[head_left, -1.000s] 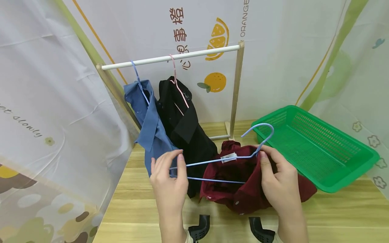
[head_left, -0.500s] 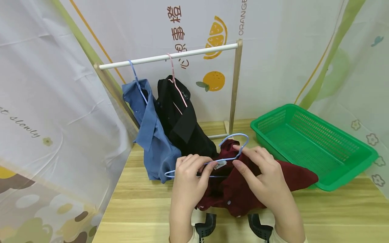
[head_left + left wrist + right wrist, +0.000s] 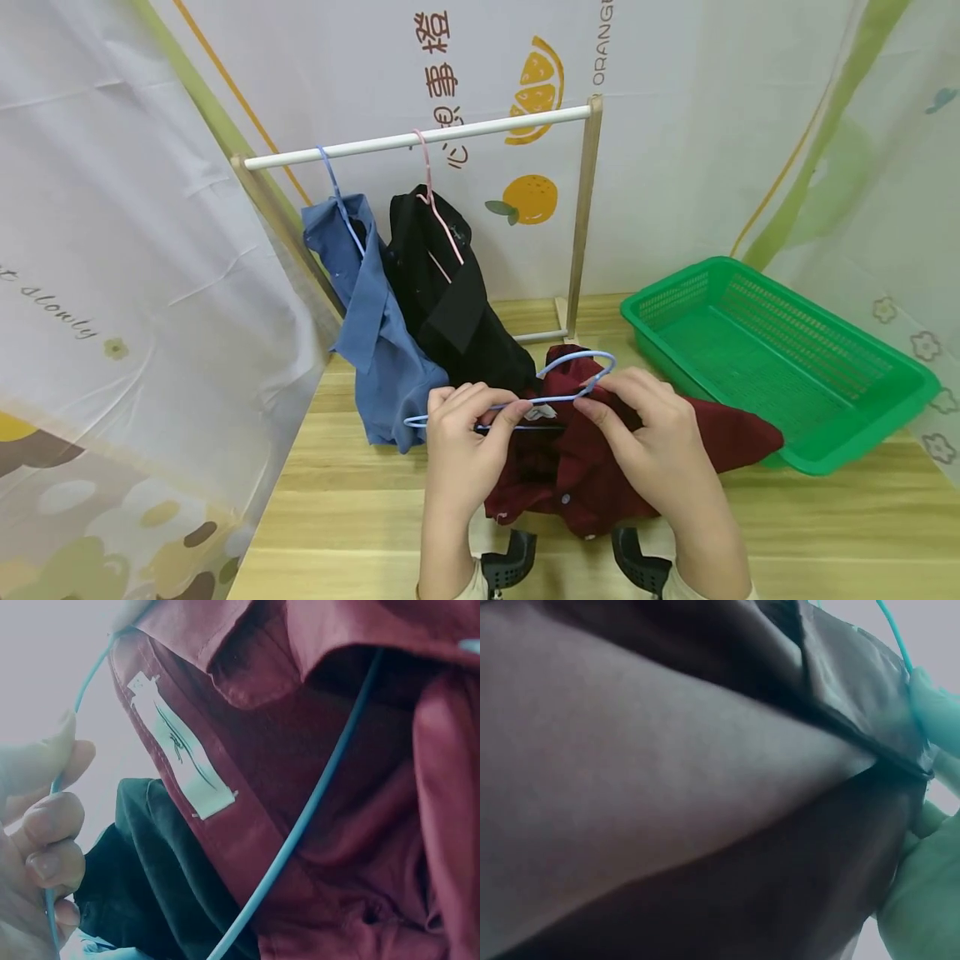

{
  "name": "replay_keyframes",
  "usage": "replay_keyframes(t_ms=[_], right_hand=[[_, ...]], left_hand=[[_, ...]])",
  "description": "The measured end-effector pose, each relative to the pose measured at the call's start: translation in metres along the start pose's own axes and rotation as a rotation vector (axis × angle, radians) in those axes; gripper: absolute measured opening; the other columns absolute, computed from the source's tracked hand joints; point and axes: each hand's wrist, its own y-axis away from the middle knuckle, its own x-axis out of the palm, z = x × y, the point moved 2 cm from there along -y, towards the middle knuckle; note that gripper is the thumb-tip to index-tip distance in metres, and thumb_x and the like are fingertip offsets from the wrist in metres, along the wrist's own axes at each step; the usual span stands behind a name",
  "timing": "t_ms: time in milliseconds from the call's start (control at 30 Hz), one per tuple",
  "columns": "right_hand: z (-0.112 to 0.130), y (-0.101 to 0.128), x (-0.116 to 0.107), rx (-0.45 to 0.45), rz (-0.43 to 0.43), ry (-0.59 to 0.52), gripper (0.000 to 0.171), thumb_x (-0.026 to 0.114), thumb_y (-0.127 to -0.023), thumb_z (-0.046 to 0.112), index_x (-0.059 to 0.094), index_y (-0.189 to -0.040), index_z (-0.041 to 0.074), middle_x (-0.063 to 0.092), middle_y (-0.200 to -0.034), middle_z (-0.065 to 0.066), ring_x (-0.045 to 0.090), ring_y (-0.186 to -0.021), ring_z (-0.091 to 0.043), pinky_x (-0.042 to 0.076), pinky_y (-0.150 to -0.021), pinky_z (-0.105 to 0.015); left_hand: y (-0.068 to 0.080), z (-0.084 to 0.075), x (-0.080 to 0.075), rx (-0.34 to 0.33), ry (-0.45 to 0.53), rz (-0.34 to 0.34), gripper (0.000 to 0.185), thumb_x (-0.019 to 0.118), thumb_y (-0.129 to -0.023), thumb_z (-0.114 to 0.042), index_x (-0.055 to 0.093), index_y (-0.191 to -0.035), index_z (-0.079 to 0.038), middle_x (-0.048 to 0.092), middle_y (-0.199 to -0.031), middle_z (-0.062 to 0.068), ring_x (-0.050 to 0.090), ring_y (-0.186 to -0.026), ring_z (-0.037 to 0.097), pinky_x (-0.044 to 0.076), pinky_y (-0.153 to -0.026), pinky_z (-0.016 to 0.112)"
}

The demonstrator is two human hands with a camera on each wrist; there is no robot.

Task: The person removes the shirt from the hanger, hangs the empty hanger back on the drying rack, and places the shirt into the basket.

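Note:
A dark red shirt (image 3: 600,479) lies bunched on the table, its collar opening facing up. A light blue clothes hanger (image 3: 577,355) is partly inside it, with the hook outside and the left end sticking out. My left hand (image 3: 468,429) grips the hanger's upper wire, fingers curled round it in the left wrist view. My right hand (image 3: 652,429) pinches the shirt's collar edge, its fingertips against the hanger near the hook's base. A white label (image 3: 184,750) shows inside the collar. The hanger's right end is hidden in the cloth.
Behind stands a rack with a white bar (image 3: 502,127). A blue shirt (image 3: 386,342) and a black shirt (image 3: 465,325) hang from it, close to my left hand. To the right, a green basket (image 3: 896,387) touches or nearly touches the red sleeve.
My left hand has moved right along the hanger. The hanger has shifted left and its hook has tipped lower. My right hand has drawn the collar left.

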Motion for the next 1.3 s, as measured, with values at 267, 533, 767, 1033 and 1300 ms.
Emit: replay_keyframes(t_ms=[267,533,767,1033,1300], right_hand=[[-0.001,0.001,-0.003,-0.012,0.005,0.044,0.026,0.09,-0.075,0.0,0.077,-0.093,0.012,0.074,-0.084,0.006,0.064,-0.079,-0.012,0.045,-0.081,-0.022],[-0.003,0.006,-0.003,-0.032,-0.004,0.059,0.026,0.089,-0.074,-0.001,0.076,-0.092,0.014,0.075,-0.085,0.006,0.064,-0.08,-0.012,0.045,-0.08,-0.023],[-0.002,0.01,-0.002,0.062,-0.035,0.031,0.026,0.091,-0.074,-0.001,0.079,-0.091,0.015,0.075,-0.084,0.007,0.061,-0.08,-0.005,0.044,-0.077,-0.02],[-0.003,0.014,0.001,0.089,-0.054,0.001,0.029,0.09,-0.075,-0.003,0.082,-0.097,0.015,0.078,-0.087,0.005,0.064,-0.083,-0.004,0.045,-0.078,-0.019],[-0.01,0.023,0.001,0.149,-0.04,-0.019,0.03,0.088,-0.077,-0.006,0.082,-0.097,0.015,0.078,-0.089,0.004,0.063,-0.088,-0.001,0.047,-0.081,-0.012]], left_hand=[[0.0,-0.001,0.002,-0.024,0.045,-0.03,0.01,0.087,-0.088,-0.015,0.08,-0.081,-0.016,0.051,-0.059,-0.006,0.045,-0.062,0.004,0.032,-0.082,0.029],[0.0,-0.002,0.003,-0.045,0.067,-0.019,0.011,0.087,-0.088,-0.019,0.08,-0.08,-0.016,0.05,-0.059,-0.006,0.045,-0.061,0.004,0.031,-0.084,0.029],[0.001,-0.002,0.004,-0.049,0.097,-0.034,0.01,0.088,-0.085,-0.013,0.08,-0.079,-0.015,0.051,-0.059,-0.005,0.045,-0.06,0.004,0.032,-0.084,0.03],[0.004,0.005,-0.002,-0.045,0.171,-0.09,0.013,0.088,-0.082,-0.002,0.081,-0.08,-0.014,0.05,-0.058,-0.004,0.043,-0.059,0.006,0.03,-0.083,0.03],[0.007,0.009,-0.01,-0.036,0.188,-0.128,0.017,0.088,-0.079,0.003,0.082,-0.079,-0.013,0.049,-0.058,-0.004,0.043,-0.058,0.005,0.03,-0.081,0.03]])
